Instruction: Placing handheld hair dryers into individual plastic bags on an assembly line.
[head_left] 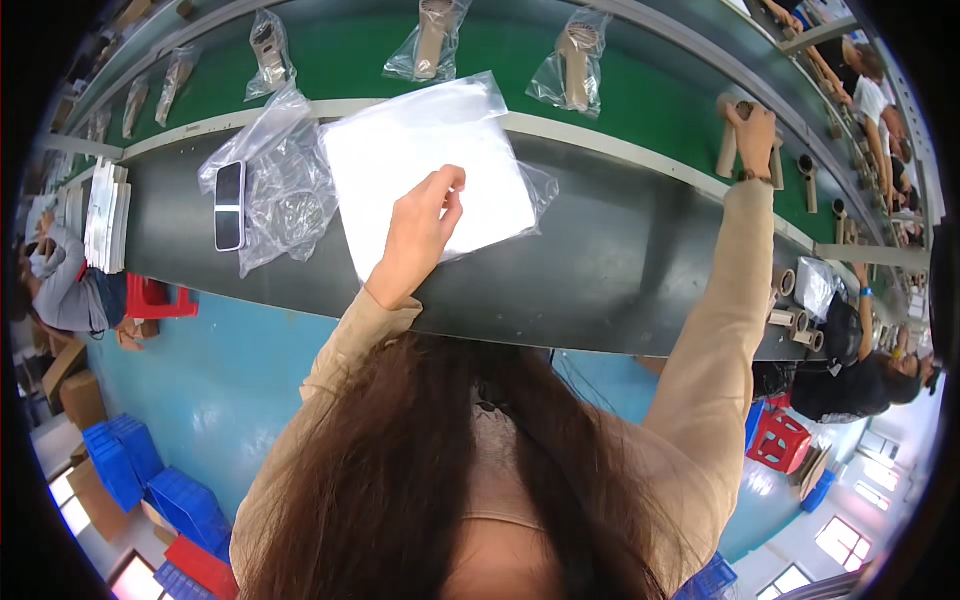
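My left hand (418, 232) is over a stack of white translucent plastic bags (370, 160) on the dark worktop. Its fingers are curled toward the thumb, and whatever they may pinch is too small to make out. My right arm stretches far out to the right over the green conveyor belt. There my right hand (754, 140) is closed round the top of a beige tube-shaped housing (727, 152). Part of that housing is hidden behind the fingers. Another beige piece shows just right of my wrist.
Bagged beige housings (577, 75) lie along the green belt (345, 50). Crumpled clear bags (290, 200) and a phone (230, 206) are left of the stack. White flat packs (107, 215) stand at the worktop's left end. Other people sit at both sides; blue crates (190, 508) are on the floor.
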